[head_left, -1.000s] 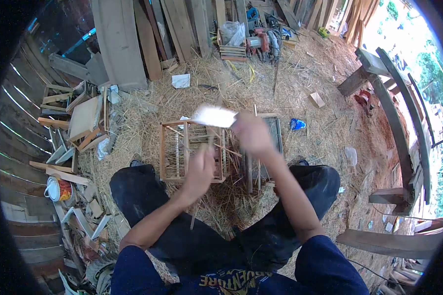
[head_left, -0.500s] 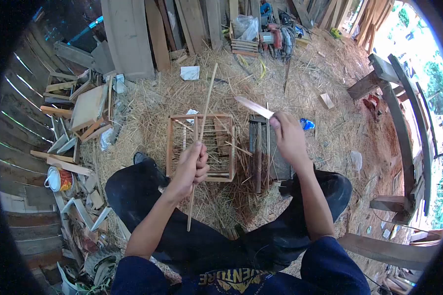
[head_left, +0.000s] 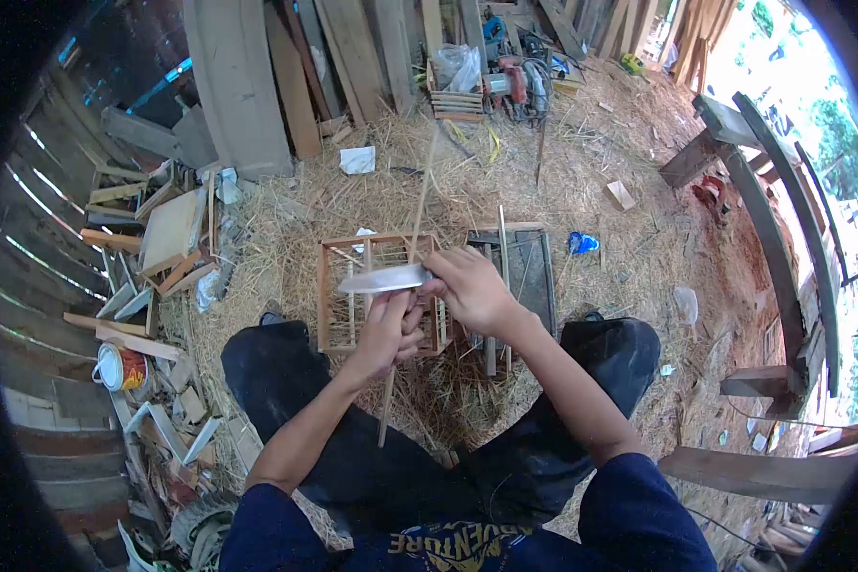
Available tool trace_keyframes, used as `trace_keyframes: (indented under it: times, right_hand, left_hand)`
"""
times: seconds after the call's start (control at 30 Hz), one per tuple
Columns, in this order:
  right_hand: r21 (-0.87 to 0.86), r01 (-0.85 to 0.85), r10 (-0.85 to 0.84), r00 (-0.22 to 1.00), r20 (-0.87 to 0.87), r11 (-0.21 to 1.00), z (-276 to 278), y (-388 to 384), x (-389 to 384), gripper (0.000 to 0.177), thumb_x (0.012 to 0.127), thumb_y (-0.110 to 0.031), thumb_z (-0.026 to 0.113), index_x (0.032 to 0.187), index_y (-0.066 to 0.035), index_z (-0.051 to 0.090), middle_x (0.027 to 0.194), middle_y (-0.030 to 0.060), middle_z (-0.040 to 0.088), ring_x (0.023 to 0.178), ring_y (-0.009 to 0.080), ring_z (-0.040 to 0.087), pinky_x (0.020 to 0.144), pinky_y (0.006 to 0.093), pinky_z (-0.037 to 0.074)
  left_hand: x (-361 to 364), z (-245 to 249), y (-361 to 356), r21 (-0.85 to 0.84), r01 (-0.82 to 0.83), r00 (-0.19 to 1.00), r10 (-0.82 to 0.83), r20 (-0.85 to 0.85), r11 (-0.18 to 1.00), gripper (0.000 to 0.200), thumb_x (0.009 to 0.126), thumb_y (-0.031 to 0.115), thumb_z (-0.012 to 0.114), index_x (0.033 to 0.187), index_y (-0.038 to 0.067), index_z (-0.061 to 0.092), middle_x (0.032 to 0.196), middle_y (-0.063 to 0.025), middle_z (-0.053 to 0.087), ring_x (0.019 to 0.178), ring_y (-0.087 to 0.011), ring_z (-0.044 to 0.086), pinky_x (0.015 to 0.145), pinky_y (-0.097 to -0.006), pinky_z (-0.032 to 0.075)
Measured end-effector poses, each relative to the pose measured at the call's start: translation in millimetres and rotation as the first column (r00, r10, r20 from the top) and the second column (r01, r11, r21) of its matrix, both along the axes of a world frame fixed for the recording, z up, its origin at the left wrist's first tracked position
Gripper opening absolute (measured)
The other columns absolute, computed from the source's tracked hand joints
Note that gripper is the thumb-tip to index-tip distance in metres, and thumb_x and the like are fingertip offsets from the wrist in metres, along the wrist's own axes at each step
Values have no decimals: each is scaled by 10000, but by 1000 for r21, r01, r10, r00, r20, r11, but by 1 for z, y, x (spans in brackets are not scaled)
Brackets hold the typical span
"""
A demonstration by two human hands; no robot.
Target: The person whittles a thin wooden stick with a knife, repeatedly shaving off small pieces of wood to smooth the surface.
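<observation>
My left hand [head_left: 383,336] is closed around a long thin wooden stick [head_left: 420,205], which points away from me and sticks out below the fist. In my right hand [head_left: 475,291] is a knife [head_left: 383,279], its broad blade lying across the stick just above the left fist. The knife's handle is hidden in my fingers. Beneath both hands stands a wooden frame [head_left: 324,296] with thin slats inside, on the straw-covered floor. Right of it lies a dark tray-like board [head_left: 536,272] with a light wooden strip [head_left: 503,248] over it.
Wood shavings and straw cover the ground. Power tools [head_left: 520,86] and a small slatted crate [head_left: 459,103] sit at the back beside leaning planks [head_left: 243,86]. Scrap wood and a paint can [head_left: 122,366] line the left. A heavy timber bench [head_left: 767,238] stands right.
My right hand has swung left and down, bringing the knife from beside the stick to across it at my left fist. The left hand keeps its grip.
</observation>
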State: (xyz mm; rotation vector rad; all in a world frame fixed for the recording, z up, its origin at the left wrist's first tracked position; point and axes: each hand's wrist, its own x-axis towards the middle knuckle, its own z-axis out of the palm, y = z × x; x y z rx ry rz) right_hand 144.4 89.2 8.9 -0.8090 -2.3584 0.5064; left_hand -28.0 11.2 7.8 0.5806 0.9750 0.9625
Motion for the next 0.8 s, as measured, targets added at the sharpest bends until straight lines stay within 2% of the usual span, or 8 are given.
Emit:
trace_keyframes:
  times: [0.17,0.27,0.33,0.4,0.43,0.5,0.6,0.8]
  right_hand:
    - [94,47,-52,997,56,994,1,1,15,259,866,-253,626,1030,-58,584,957,117,629,962,322,603,810,439,455]
    - [90,268,-276,957,85,959,-14,19,32,240,894,-244,612,1018,-39,599,904,149,650,881,355,628,756,468,478]
    - [79,480,-486,854,184,873,8,41,70,201,922,-226,584,993,-41,616,840,191,650,773,400,629,692,503,483]
    - [180,774,-789,615,18,607,-7,59,116,175,943,-204,546,960,-47,621,808,208,637,708,420,617,646,508,470]
    - [118,786,-794,607,38,606,6,56,118,195,952,-218,529,982,-45,612,822,211,629,747,420,609,674,505,461]
    - [-2,807,-805,589,75,590,30,45,122,235,968,-247,494,1027,-43,594,850,216,614,825,420,594,730,499,443]
    - [79,607,-612,783,110,791,17,21,107,254,979,-260,484,1022,-30,585,857,206,608,827,398,584,744,474,431]
    - [81,250,-259,957,133,965,2,-8,65,238,930,-271,568,991,-42,584,926,169,623,880,354,591,780,451,442]
  left_hand:
    - [1,-5,-3,-80,67,998,-67,-2,995,341,1025,458,413,833,181,359,596,73,276,408,-29,216,343,-213,164]
    - [1,2,-1,-4,33,998,-34,-54,999,368,1024,478,403,860,151,359,630,53,295,413,-31,231,355,-218,187]
    - [-1,3,-11,-19,76,993,-77,-88,997,364,1032,468,382,872,142,371,643,47,304,424,-33,248,355,-215,201]
    - [-6,-1,-21,50,173,978,-165,-128,984,359,1036,460,375,882,136,377,649,45,309,429,-34,253,356,-212,204]
    - [-6,4,-22,-14,130,988,-130,-86,991,350,1034,466,380,835,179,360,611,71,287,425,-23,230,347,-195,183]
    - [-17,-3,-16,-46,37,998,-39,-52,998,350,1034,461,385,833,175,361,606,72,282,424,-22,229,347,-195,181]
    - [-30,-6,-12,-38,-29,999,28,-24,999,343,1034,448,397,830,174,361,596,73,278,415,-20,217,345,-196,170]
    - [-31,-7,-14,-36,-28,1000,29,13,999,349,1037,450,389,862,149,375,602,60,275,410,-31,215,354,-214,168]
